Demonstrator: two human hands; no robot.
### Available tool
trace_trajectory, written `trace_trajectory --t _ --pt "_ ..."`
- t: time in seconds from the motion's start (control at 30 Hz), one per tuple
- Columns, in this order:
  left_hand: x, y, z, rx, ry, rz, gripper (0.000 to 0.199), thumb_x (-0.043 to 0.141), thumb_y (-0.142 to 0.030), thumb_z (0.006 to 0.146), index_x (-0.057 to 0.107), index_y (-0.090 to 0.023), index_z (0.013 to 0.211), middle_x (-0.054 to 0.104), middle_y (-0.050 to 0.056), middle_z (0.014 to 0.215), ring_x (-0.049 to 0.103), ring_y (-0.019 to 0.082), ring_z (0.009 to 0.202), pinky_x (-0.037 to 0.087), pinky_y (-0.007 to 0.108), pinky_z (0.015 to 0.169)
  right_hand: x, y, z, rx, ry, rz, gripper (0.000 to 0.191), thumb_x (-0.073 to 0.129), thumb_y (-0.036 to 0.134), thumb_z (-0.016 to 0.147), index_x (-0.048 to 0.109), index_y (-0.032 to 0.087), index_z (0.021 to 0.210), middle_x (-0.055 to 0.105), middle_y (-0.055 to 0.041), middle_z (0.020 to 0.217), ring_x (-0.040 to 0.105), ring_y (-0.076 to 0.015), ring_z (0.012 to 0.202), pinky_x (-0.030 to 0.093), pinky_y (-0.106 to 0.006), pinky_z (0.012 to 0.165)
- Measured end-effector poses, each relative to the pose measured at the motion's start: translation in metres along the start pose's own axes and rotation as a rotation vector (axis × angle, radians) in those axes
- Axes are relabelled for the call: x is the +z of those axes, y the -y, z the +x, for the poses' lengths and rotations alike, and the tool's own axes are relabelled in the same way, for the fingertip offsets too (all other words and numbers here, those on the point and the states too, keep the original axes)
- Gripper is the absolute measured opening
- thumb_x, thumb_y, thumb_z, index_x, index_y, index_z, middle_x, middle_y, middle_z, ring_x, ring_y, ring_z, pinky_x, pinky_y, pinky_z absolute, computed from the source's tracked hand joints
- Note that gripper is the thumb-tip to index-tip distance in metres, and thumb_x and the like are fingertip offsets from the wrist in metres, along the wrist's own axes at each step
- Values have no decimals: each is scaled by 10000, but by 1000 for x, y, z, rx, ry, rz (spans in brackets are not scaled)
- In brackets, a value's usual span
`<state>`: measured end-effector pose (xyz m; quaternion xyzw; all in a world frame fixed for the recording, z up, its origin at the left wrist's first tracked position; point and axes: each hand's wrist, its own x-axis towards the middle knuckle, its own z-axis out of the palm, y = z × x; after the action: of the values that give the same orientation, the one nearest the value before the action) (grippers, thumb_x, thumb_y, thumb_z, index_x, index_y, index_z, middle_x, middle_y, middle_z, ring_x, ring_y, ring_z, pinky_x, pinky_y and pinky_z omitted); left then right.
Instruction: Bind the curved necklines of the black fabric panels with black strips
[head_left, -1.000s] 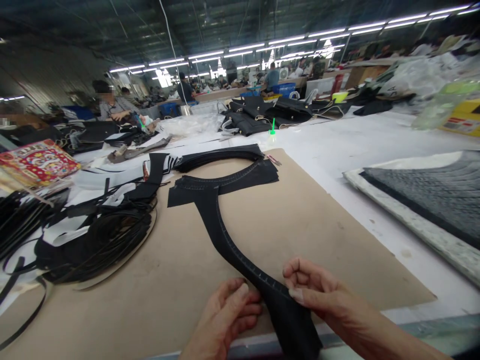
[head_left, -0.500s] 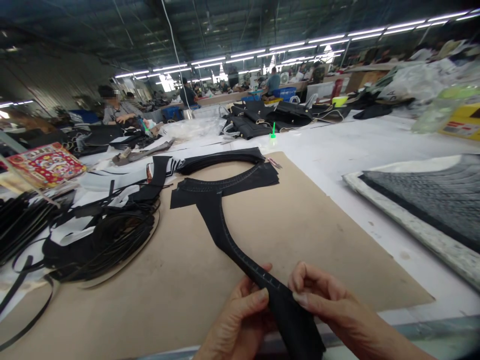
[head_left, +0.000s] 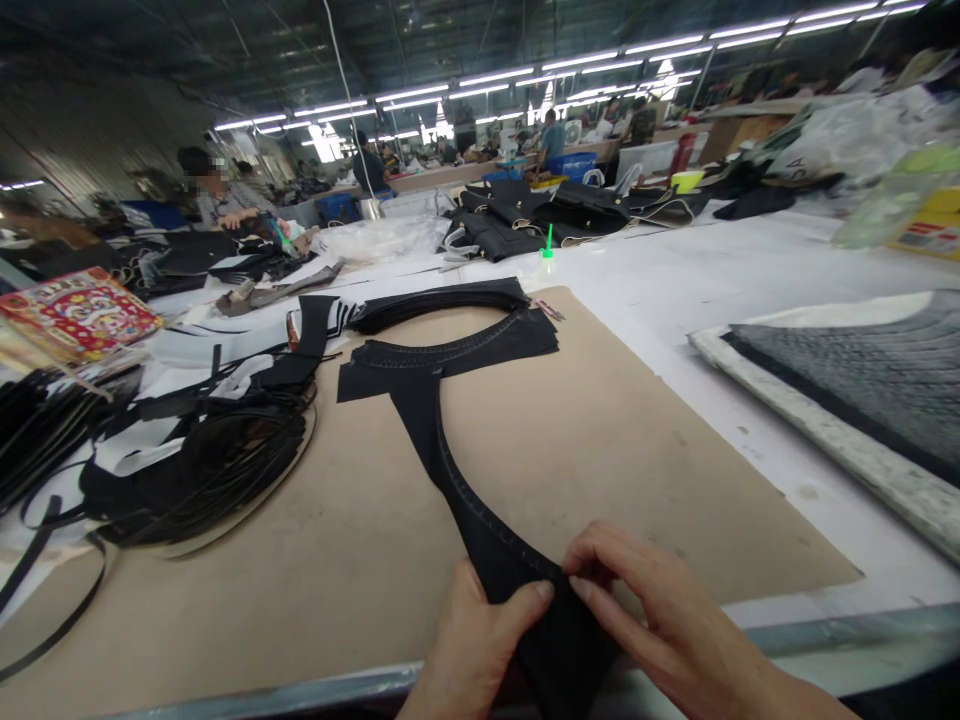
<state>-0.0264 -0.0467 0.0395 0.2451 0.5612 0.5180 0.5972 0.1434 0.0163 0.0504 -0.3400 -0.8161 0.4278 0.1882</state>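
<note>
A curved black fabric piece runs from the table's front edge up the brown board, with a row of small marks or notches along its inner curved edge. My left hand grips its near part, thumb on top and fingers underneath. My right hand pinches the curved edge between thumb and forefinger, just right of the left thumb. The piece's far end touches a stack of black curved pieces. Another stack of black curved pieces lies just behind.
A brown board covers the table before me. At left lie a round heap of black strips and a red printed box. A green-tipped bottle stands behind. Grey quilted material lies at right. A co-worker sits far left.
Both hands have shifted slightly along the curved edge, and the near part of the fabric now lies flatter and wider. The view has tilted down a little.
</note>
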Motion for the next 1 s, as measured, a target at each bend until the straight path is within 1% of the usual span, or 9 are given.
trace_trajectory --t 0.13,0.23,0.33,0.4,0.5,0.57,0.63,0.77,1.0 --pt "2 -4 0 106 33 92 322 744 -275 673 720 -112 949 741 64 909 661 240 889 520 280 790 3 -1 -1 -168 10 -230 193 363 151 977 549 201 954 573 -39 912 564 -168 795 443 -289 698" --pt "2 -5 -1 105 69 151 225 697 -265 716 721 -112 878 736 48 853 663 225 843 523 253 731 5 -3 -2 -289 11 -405 213 368 77 948 547 191 927 582 -49 911 563 -190 793 458 -316 711" --pt "1 -2 -1 102 77 228 184 663 -270 744 709 -104 811 724 41 801 653 210 775 515 240 674 7 -5 -3 -385 -32 -527 236 386 13 899 550 174 953 584 -48 869 556 -193 731 456 -310 660" --pt "0 1 0 97 62 274 182 650 -274 753 701 -101 779 714 36 767 643 201 732 503 233 640 7 -5 -2 -430 -55 -580 269 403 -20 864 550 161 997 579 -40 835 549 -189 695 446 -297 624" --pt "0 4 1 95 65 295 180 641 -275 756 690 -102 749 711 35 748 642 204 718 495 230 618 6 -1 0 -472 -58 -651 292 430 -46 809 555 161 973 579 -36 809 545 -191 674 438 -295 609" --pt "1 4 1 99 58 282 178 644 -276 751 694 -105 751 718 39 757 652 217 737 502 234 626 5 3 2 -452 -23 -683 275 452 -35 792 564 166 942 588 -43 816 554 -196 681 440 -301 620" --pt "1 2 0 98 5 285 194 661 -294 741 708 -108 773 727 47 773 662 233 768 516 243 645 3 7 5 -388 28 -672 239 455 -10 814 574 170 918 596 -49 824 569 -193 688 442 -299 628" --pt "3 -4 -4 89 -137 335 267 709 -314 697 726 -114 872 744 67 848 676 247 813 539 261 702 -1 11 11 -244 123 -510 210 403 82 918 588 182 911 605 -49 853 596 -172 718 433 -274 622" --pt "2 3 -2 28 -156 410 240 689 -325 700 706 -105 795 726 73 755 656 228 689 519 262 620 -8 8 18 16 161 -174 193 438 217 940 595 204 828 610 -11 824 571 -138 706 391 -248 636"
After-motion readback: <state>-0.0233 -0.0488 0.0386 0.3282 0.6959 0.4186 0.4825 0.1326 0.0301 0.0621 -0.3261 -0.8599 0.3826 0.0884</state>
